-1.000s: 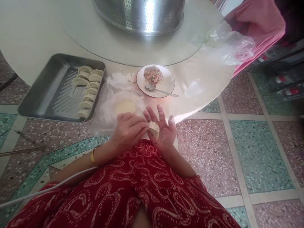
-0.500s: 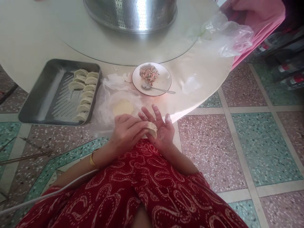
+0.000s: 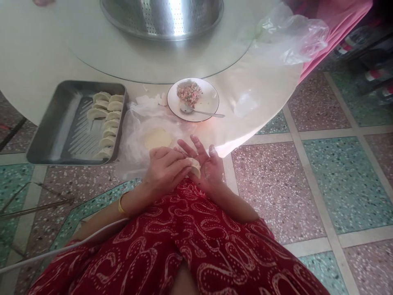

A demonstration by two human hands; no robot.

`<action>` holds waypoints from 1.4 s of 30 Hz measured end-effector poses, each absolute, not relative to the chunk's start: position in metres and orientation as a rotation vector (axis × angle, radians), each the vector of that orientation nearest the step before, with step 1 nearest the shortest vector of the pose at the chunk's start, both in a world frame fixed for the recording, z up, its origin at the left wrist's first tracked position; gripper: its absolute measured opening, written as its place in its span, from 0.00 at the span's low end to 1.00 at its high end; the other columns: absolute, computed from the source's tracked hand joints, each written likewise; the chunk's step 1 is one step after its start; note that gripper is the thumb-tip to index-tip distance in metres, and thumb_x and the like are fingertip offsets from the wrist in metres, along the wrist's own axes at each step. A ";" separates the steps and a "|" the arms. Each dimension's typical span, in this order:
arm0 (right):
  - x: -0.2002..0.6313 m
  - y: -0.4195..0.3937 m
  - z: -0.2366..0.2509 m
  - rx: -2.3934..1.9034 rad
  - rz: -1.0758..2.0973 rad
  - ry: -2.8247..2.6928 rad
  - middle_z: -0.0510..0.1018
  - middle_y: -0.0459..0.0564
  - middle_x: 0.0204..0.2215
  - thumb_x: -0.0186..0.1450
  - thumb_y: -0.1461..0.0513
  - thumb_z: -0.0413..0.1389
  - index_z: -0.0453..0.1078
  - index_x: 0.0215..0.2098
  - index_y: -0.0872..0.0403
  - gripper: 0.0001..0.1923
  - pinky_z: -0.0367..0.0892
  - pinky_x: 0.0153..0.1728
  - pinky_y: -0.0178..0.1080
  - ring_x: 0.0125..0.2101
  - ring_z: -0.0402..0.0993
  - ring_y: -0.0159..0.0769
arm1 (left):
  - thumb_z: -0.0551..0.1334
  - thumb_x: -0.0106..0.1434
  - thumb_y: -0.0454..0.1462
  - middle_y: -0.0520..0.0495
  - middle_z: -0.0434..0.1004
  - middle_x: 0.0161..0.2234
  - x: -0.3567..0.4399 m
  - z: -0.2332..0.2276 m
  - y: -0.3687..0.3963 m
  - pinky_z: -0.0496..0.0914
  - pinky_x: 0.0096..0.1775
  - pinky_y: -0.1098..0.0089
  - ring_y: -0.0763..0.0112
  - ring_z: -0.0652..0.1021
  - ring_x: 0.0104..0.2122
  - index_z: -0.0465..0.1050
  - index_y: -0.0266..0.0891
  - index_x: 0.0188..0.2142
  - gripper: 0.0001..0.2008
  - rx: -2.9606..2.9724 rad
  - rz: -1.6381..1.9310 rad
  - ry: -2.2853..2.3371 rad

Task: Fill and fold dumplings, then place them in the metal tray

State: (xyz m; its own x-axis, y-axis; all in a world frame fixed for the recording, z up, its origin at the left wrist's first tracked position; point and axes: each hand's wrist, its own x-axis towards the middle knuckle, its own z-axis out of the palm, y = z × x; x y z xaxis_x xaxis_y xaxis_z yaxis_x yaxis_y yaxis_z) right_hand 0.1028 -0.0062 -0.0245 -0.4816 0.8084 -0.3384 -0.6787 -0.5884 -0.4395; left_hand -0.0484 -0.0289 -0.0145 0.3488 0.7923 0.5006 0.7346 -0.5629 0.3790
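Just off the near edge of the round white surface [image 3: 37,49], above a lap in red patterned cloth [image 3: 184,241], the two hands meet around a small pale folded dumpling [image 3: 194,165]. The right hand [image 3: 206,171] lies palm up with floury fingers spread, and the dumpling rests on its palm; the left hand [image 3: 166,170], with a gold bangle [image 3: 120,203] at its wrist, is closed over the dumpling's left side, fingertips pinching its edge. On the surface just beyond the hands, a round flat dough wrapper [image 3: 157,138] lies on a sheet of clear plastic [image 3: 138,135] at the near edge. Beyond that sheet stands a white plate with a dark rim [image 3: 210,100], holding a mound of pink minced filling [image 3: 189,91] and a metal spoon [image 3: 199,111] whose handle points right. Left of the plastic, a rectangular grey metal tray [image 3: 61,123] overhangs the near edge and carries a column of finished dumplings [image 3: 106,123] along its right side. Toward the far edge, a perforated steel basin [image 3: 162,16] sits on a glass turntable [image 3: 153,61]. At the right edge lies a crumpled clear plastic bag [image 3: 291,39], beside pink cloth [image 3: 331,32].
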 end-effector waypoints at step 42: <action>0.105 -0.002 -0.024 -0.718 2.341 -0.037 0.80 0.48 0.34 0.71 0.54 0.35 0.68 0.53 0.54 0.25 0.64 0.22 0.31 0.26 0.71 0.31 | 0.57 0.70 0.38 0.52 0.76 0.40 -0.049 -0.006 -0.002 0.60 0.44 0.62 0.64 0.70 0.42 0.75 0.43 0.31 0.12 2.626 0.544 0.870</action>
State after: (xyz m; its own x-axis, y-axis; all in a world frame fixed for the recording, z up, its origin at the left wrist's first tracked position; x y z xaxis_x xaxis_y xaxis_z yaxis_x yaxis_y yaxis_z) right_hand 0.1049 -0.0019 -0.0239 -0.6172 0.6186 -0.4862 -0.6028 -0.7689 -0.2130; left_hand -0.0488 -0.0025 -0.0059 0.7420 0.6211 0.2522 0.4988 -0.7629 0.4114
